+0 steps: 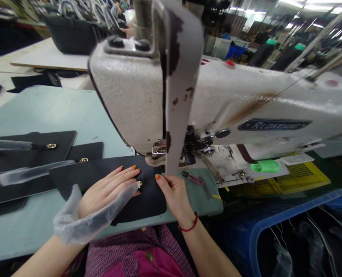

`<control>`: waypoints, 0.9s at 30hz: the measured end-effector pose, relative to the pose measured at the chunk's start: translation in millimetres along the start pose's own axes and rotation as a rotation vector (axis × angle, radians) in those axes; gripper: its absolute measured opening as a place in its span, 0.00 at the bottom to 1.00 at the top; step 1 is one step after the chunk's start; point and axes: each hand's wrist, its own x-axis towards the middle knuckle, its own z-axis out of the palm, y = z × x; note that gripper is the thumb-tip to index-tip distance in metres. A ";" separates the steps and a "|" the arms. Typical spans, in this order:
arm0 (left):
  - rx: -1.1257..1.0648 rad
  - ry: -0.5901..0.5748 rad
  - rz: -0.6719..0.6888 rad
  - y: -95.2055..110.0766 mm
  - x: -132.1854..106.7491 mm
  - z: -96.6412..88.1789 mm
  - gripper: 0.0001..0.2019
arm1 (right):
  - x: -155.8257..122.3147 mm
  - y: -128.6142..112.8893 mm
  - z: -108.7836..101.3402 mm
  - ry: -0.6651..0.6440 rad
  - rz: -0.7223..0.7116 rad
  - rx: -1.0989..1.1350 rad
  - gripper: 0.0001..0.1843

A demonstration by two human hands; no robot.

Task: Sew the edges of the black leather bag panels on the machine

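Observation:
A black leather-like bag panel lies on the pale green table under the head of a white sewing machine. My left hand rests flat on the panel, fingers stretched out. A bag handle in clear plastic loops around my left wrist and joins the panel at a small gold fitting. At the panel's right edge my right hand is closed, thumb on top, pinching the edge. The needle area is partly hidden behind the machine's front bar.
More black panels with wrapped handles lie at left. Pink-handled thread snips rest right of my right hand. A blue bin with black pieces and a yellow crate stand at right. A black bag sits behind.

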 end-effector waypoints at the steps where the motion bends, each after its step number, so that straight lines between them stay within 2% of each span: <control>1: 0.014 -0.003 0.023 -1.6 1.0 0.9 0.16 | 1.9 -1.5 0.1 -0.001 0.009 0.004 0.26; 4: 0.049 0.004 0.074 -8.3 4.1 3.7 0.17 | 8.8 -6.7 0.8 0.033 -0.002 -0.010 0.26; 9: 0.000 -0.009 -0.022 -27.1 3.7 10.7 0.16 | 17.9 -14.0 1.4 0.059 -0.046 -0.080 0.26; 13: 0.021 -0.023 -0.006 -37.9 2.0 17.6 0.15 | 8.7 -14.4 -0.8 0.026 -0.050 -0.128 0.26; 15: 0.034 -0.016 -0.010 -35.7 4.3 16.5 0.14 | -2.4 -12.1 -1.9 -0.012 -0.022 -0.098 0.24; 21: 0.022 -0.148 -0.250 -16.1 19.1 -0.3 0.16 | -27.9 -4.7 -3.0 -0.085 0.097 0.075 0.22; 27: -0.065 -0.089 -0.354 -17.4 24.9 -1.3 0.19 | -22.8 -8.5 -8.5 -0.159 0.120 0.090 0.24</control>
